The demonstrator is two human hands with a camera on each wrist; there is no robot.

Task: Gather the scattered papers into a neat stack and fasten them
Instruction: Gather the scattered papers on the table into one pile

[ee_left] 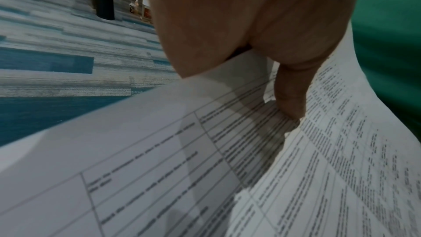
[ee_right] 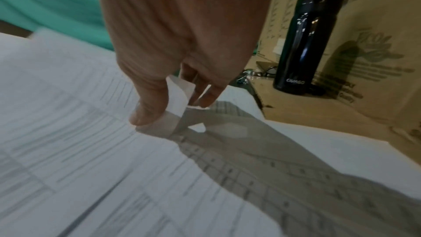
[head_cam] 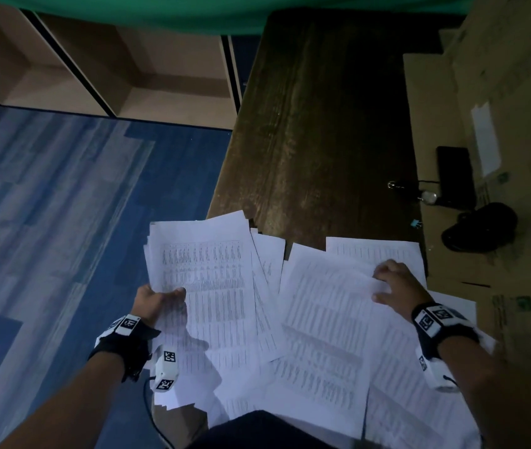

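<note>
- My left hand (head_cam: 154, 299): thumb and fingers pinching a sheaf of printed papers (head_cam: 206, 280), lifted at the table's (head_cam: 322, 131) left edge.
- My right hand (head_cam: 394, 283): fingers curled, pinching one loose sheet (head_cam: 325, 306) among those scattered nearby.
- Blue binder clip (head_cam: 416, 222): far right, well apart.
</note>
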